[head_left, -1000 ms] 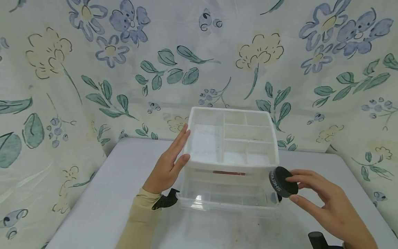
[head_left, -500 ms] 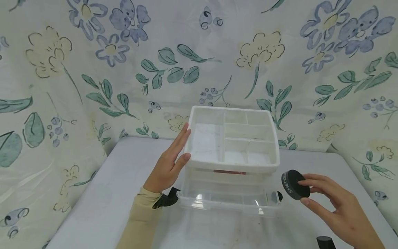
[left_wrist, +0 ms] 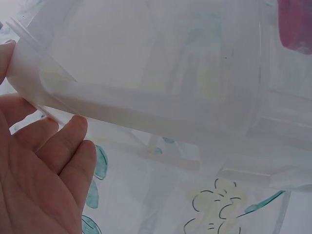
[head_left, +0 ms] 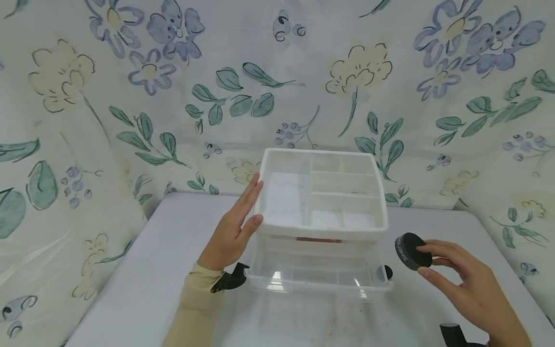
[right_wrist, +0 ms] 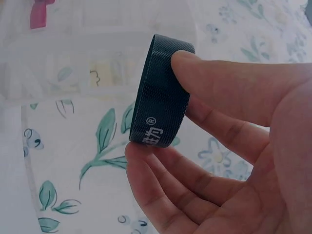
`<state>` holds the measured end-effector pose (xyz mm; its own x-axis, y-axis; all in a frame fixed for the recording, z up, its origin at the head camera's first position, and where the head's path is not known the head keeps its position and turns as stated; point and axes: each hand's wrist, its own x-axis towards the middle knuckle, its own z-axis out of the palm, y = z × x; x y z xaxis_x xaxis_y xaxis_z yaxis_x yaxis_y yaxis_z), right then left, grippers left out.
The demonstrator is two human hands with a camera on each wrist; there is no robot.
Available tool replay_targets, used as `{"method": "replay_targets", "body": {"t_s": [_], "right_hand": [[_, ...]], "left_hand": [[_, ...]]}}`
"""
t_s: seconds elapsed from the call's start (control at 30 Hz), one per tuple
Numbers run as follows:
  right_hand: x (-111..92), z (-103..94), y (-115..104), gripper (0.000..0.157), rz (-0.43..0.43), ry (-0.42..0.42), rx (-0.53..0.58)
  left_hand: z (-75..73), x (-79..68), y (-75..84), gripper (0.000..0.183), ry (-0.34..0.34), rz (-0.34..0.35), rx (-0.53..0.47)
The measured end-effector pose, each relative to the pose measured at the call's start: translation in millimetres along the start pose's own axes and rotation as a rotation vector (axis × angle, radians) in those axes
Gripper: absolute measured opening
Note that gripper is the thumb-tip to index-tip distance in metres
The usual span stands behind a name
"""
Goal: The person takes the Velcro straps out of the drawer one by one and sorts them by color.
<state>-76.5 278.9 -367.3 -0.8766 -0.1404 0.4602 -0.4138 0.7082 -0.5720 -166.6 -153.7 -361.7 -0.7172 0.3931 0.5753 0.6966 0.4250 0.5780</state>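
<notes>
A white plastic organizer with a divided top stands mid-table, its clear drawer pulled out in front. My left hand rests along the organizer's left side, fingers straight and thumb near the front corner. In the left wrist view, the fingertips lie at the edge of the translucent plastic. My right hand pinches a flat round black case with a ribbed side and white lettering, in the air right of the drawer. The right wrist view shows the thumb on one side of the case and fingers on the other.
A reddish strip shows at the drawer's back. A small dark round thing is by the drawer's right end. A magenta piece shows through the plastic in the right wrist view. Flowered cloth hangs behind the white table.
My right hand has moved to the right with the black case, from the drawer's right corner to clear of it. My left hand stays against the organizer.
</notes>
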Motion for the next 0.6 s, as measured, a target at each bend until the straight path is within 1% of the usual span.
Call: {"method": "replay_targets", "body": {"t_s": [0.13, 0.3, 0.43, 0.6], "right_hand": [[1.0, 1.7, 7.9, 0.046, -0.002, 0.015, -0.018], [2.5, 7.0, 21.9, 0.044, 0.034, 0.023, -0.071], [2.8, 12.2, 34.3, 0.042, 0.051, 0.004, -0.112], [3.9, 15.9, 44.5, 0.038, 0.056, -0.03, -0.136]], "left_hand": [[-0.3, -0.4, -0.4, 0.062, 0.0, 0.002, 0.011], [-1.4, -0.4, -0.8, 0.062, 0.001, 0.018, 0.003], [-1.5, -0.3, -0.7, 0.062, -0.003, 0.027, -0.008], [-1.8, -1.3, -0.6, 0.061, -0.002, 0.025, -0.006]]}}
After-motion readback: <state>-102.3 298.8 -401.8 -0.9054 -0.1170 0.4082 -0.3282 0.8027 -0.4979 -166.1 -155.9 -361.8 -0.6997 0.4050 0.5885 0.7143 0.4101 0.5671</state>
